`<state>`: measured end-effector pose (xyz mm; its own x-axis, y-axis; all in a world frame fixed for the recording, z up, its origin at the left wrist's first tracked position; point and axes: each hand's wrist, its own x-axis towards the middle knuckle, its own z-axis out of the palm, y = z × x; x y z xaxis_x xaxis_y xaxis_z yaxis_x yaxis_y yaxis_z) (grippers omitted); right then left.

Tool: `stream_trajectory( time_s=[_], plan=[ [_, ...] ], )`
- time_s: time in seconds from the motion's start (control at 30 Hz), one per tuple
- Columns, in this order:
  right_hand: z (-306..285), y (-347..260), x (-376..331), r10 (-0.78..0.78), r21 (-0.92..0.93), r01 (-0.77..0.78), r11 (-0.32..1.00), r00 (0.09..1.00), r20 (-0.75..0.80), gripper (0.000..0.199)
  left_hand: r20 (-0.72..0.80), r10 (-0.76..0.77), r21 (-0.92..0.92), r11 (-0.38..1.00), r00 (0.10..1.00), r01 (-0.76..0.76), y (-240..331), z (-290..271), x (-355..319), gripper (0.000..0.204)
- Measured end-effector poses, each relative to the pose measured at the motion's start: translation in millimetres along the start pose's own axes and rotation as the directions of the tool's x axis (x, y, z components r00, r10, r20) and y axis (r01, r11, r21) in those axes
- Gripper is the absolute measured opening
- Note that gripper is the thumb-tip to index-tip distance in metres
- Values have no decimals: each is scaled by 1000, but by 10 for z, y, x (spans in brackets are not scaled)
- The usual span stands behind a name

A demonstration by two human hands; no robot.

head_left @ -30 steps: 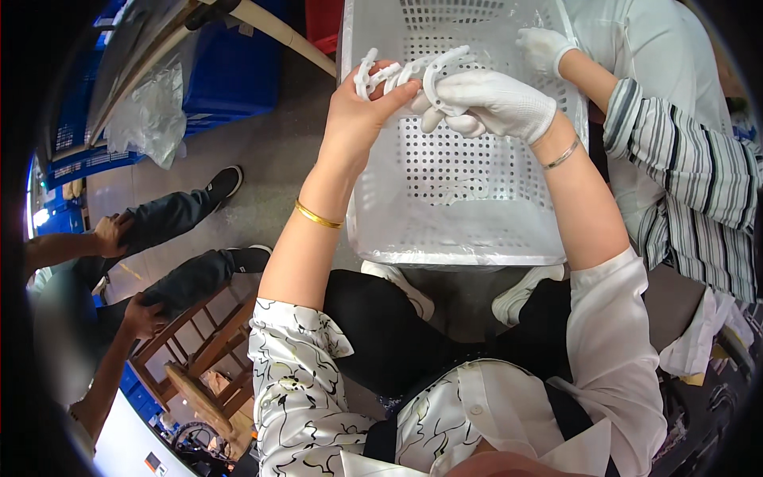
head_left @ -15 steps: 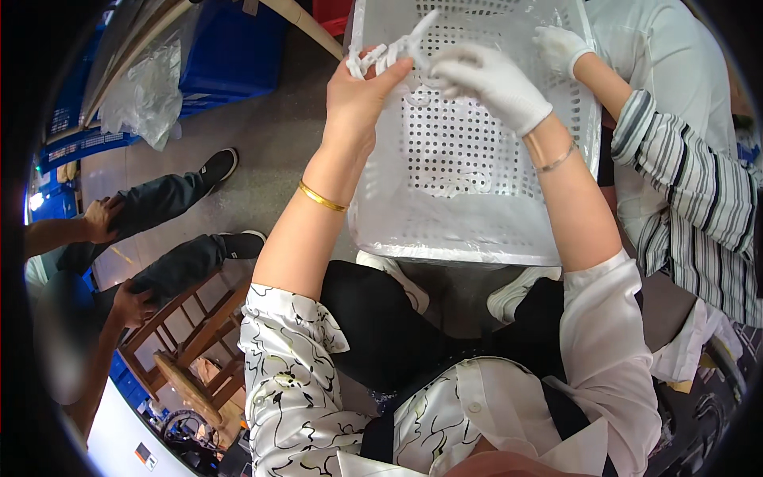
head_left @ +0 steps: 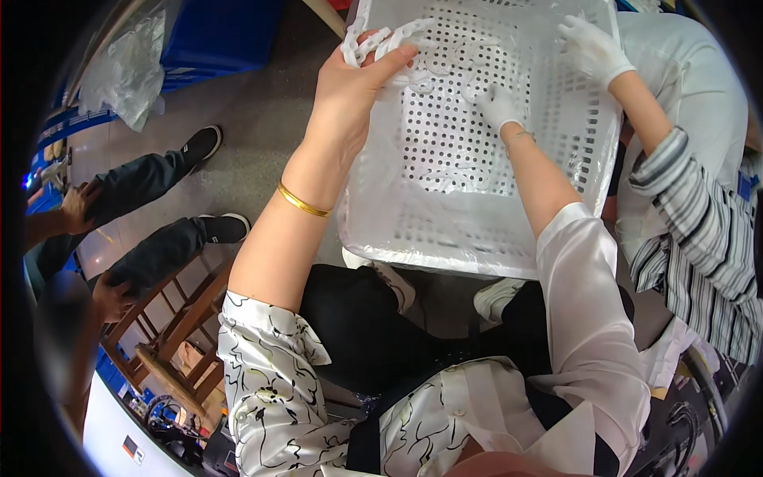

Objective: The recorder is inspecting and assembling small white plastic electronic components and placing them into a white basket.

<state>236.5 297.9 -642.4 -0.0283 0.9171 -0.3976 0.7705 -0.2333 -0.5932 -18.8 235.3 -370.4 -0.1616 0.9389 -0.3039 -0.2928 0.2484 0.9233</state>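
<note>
My bare left hand (head_left: 350, 87), with a gold bangle on its wrist, pinches a string of small white plastic pieces (head_left: 389, 38) over the far left corner of a white perforated basket (head_left: 445, 256). The basket is lined with clear plastic film and rests in front of my knees. My right hand (head_left: 499, 105), in a white glove, reaches down onto the basket floor beside more white pieces (head_left: 425, 79). Its fingers are curled, and any grip is hidden. A co-worker's gloved hand (head_left: 592, 49) rests at the basket's far right side.
The co-worker in a striped sleeve (head_left: 699, 230) sits close on the right. Another person's legs in dark trousers with black shoes (head_left: 199, 145) stretch across the floor on the left. A wooden stool (head_left: 171, 334), a blue crate (head_left: 214, 36) and a clear plastic bag (head_left: 127, 75) are nearby.
My right hand let go of the white pieces and dropped to the basket floor. My left hand stays at the far left corner with the pieces. The view has shifted slightly.
</note>
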Motion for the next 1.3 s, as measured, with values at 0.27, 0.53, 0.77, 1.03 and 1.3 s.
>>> stream_trajectory(
  time_s=[0.27,0.53,0.77,1.03,1.3],
  plan=[
    [-12,-454,-663,-36,-502,459,733,763,646,34,18,6,-47,999,1000,-5,107,15,-33,39],
    [135,-272,-1166,-9,-655,470,592,816,577,21,12,-68,-61,996,998,69,184,66,-68,37],
    [-28,-186,-1107,-105,-614,394,684,886,452,16,34,-77,40,996,996,75,114,-7,-32,36],
    [-1210,-1457,-776,-492,697,364,618,871,-18,11,-8,-5,186,983,1000,6,-50,-40,-12,36],
    [-1678,-1829,-1176,-720,837,373,399,693,35,8,368,-310,-67,931,877,358,115,125,-223,45]
  ],
)
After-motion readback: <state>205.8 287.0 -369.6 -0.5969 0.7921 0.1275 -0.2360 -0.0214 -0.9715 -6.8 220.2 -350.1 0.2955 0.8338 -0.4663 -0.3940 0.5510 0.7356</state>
